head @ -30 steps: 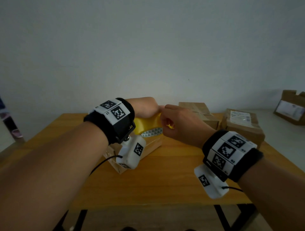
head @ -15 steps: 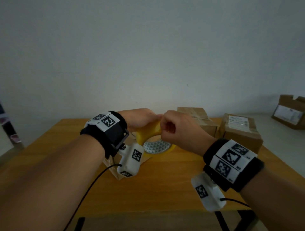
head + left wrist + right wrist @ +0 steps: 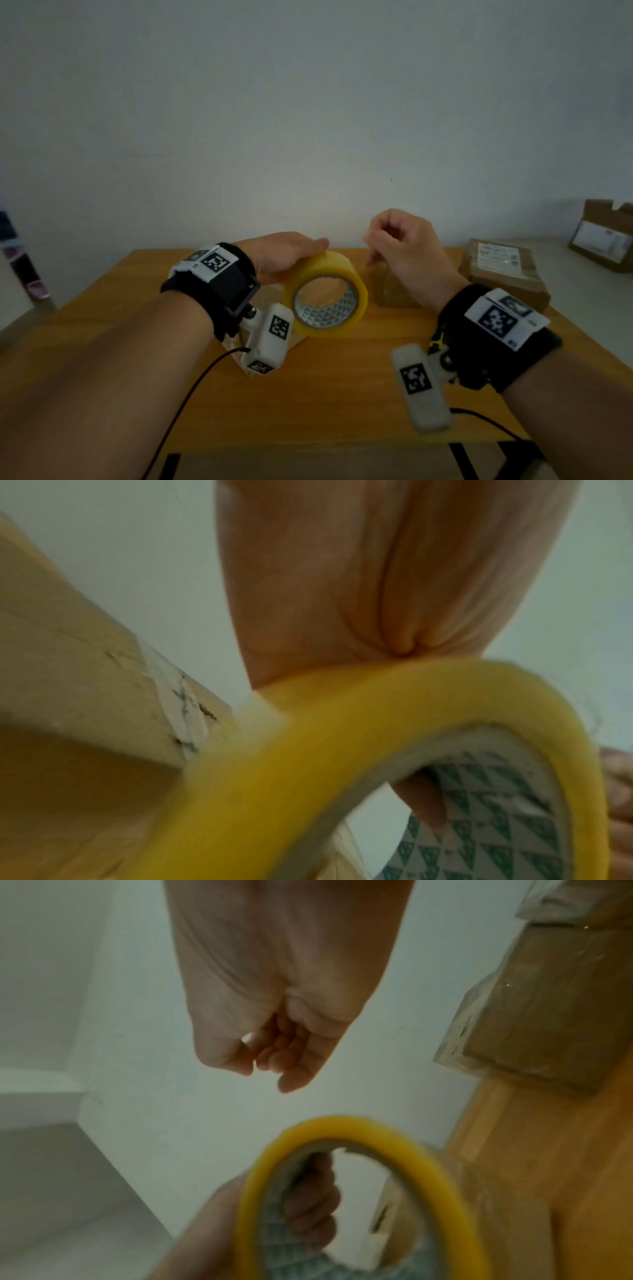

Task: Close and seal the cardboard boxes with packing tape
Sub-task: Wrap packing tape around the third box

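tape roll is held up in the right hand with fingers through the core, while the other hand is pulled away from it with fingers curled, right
Not quite: the hands are swapped. The left hand holds the tape roll, its fingers through the core, as the right wrist view shows. The right hand is the one held away from the roll with fingers curled, clear in the head view.

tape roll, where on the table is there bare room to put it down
Bare wood lies along the near table edge, between the two wrists. The far side is crowded: a box under the left hand and tape roll, plus boxes beyond the right hand.
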### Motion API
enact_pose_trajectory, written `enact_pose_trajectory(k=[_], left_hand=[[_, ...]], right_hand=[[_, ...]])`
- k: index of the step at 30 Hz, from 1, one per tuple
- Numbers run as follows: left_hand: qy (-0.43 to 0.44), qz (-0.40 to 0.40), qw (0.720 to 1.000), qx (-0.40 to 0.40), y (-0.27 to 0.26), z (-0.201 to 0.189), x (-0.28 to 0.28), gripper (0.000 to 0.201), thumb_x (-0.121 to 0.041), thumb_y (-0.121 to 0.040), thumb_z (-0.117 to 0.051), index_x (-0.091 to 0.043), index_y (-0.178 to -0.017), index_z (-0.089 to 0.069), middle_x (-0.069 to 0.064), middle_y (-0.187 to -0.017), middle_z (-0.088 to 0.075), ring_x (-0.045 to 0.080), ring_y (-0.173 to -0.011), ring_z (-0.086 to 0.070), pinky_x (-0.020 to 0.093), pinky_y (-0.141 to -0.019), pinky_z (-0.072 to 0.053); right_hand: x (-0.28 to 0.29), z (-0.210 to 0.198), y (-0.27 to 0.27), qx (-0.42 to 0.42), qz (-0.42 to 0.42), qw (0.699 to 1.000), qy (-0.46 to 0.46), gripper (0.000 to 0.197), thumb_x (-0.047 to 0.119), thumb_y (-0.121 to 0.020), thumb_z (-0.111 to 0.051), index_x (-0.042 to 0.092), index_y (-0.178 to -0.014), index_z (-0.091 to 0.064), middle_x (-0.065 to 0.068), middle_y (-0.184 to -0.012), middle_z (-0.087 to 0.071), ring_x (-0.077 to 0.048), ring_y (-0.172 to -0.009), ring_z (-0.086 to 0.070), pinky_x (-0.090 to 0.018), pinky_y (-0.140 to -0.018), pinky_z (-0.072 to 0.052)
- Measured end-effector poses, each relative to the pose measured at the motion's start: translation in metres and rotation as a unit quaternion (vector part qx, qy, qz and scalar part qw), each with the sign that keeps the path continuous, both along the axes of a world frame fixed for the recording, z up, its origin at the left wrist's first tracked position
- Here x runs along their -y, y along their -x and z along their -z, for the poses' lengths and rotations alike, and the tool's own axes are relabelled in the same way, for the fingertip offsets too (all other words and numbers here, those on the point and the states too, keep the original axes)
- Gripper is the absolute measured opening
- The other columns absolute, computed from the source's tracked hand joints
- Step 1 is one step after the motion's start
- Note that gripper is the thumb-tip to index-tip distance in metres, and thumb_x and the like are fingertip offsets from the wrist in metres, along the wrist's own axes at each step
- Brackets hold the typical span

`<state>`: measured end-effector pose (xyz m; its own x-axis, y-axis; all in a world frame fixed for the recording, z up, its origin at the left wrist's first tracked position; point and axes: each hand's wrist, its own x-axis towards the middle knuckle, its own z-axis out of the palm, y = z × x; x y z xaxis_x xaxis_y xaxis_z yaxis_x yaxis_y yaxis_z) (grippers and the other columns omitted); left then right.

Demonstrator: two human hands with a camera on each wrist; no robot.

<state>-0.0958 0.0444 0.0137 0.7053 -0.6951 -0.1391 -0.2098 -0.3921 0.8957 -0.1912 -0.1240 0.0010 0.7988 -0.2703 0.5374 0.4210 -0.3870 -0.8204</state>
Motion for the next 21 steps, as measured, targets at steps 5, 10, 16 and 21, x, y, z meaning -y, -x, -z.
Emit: enact_pose_trajectory(k=[5,10,16,21], left_hand=[[0.089,0.0,0.994,-0.064,0.004,-0.013,0.002,0.042,-0.036,-0.101,-0.036,-0.002,-0.092,-0.059,0.008,-0.076,-0.065,0.015,-0.066,-0.062,0.023,-0.062,-0.051],[0.075,-0.046,0.99,0.111,-0.001,-0.015,0.002,0.036,-0.037,-0.101,-0.038,-0.016,-0.103,-0.068,0.004,-0.098,-0.066,0.016,-0.091,-0.062,0.026,-0.082,-0.05],[0.072,-0.037,0.958,0.275,0.003,-0.011,-0.002,0.021,-0.025,-0.073,-0.08,-0.02,-0.092,-0.074,-0.006,-0.091,-0.073,0.006,-0.087,-0.069,0.019,-0.08,-0.054],[0.082,-0.098,0.936,0.327,0.004,-0.008,0.002,0.017,-0.021,-0.067,-0.085,-0.012,-0.075,-0.074,-0.003,-0.077,-0.073,0.009,-0.074,-0.069,0.027,-0.075,-0.058]], right_hand=[[0.009,0.007,-0.002,-0.183,-0.063,0.968,0.163,0.062,0.044,-0.067,-0.08,0.022,-0.119,-0.056,0.013,-0.108,-0.063,0.001,-0.096,-0.061,-0.019,-0.077,-0.05],[0.015,0.011,-0.007,-0.174,-0.001,0.972,0.158,0.02,0.023,-0.079,-0.077,0.009,-0.088,-0.066,-0.003,-0.079,-0.074,-0.032,-0.081,-0.069,-0.049,-0.078,-0.055],[0.019,0.014,-0.009,-0.194,0.039,0.967,0.159,0.021,0.023,-0.084,-0.071,0.004,-0.092,-0.067,0.004,-0.071,-0.073,-0.031,-0.082,-0.069,-0.044,-0.078,-0.055],[0.018,0.018,-0.01,-0.212,0.054,0.962,0.161,0.02,0.025,-0.084,-0.069,0.006,-0.09,-0.068,0.005,-0.069,-0.072,-0.028,-0.081,-0.069,-0.039,-0.073,-0.055]])
